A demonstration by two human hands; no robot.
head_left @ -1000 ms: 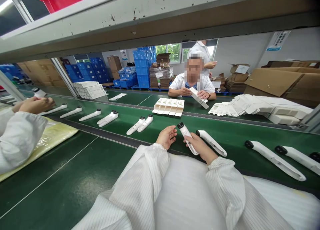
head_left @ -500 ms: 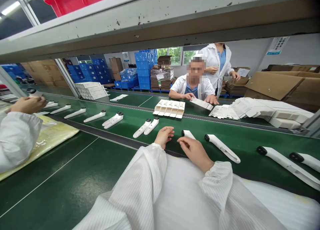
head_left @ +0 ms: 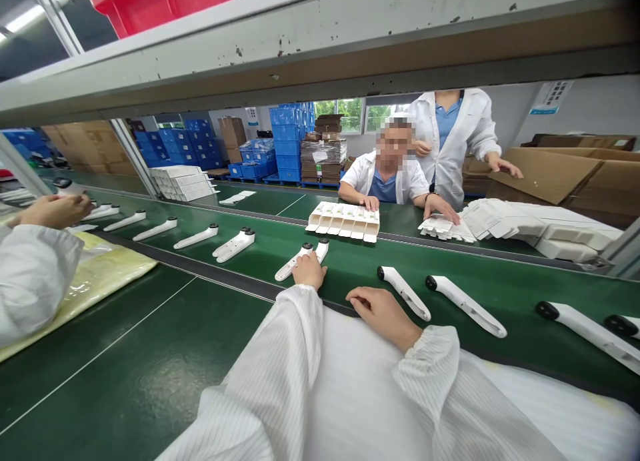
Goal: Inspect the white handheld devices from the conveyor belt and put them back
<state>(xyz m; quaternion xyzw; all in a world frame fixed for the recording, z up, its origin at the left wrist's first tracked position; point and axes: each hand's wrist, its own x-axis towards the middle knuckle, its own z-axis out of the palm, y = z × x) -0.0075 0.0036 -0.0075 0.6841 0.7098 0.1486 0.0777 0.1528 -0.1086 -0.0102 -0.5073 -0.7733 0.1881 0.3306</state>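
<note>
Our left hand [head_left: 309, 271] lies on a pair of white wand-shaped devices [head_left: 289, 269] on the green conveyor belt [head_left: 350, 261], fingers curled down over them, though from this angle we can't quite tell whether it grips them. Our right hand [head_left: 383, 314] is spread open and holds nothing, resting at the belt's near edge just beside another white device [head_left: 404, 293].

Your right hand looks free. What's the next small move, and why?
Probably reach your right hand to the white handheld device just ahead of it. That hand appears empty and this device lies nearest it on the green conveyor belt, while your left hand is occupied on another white device.
</note>
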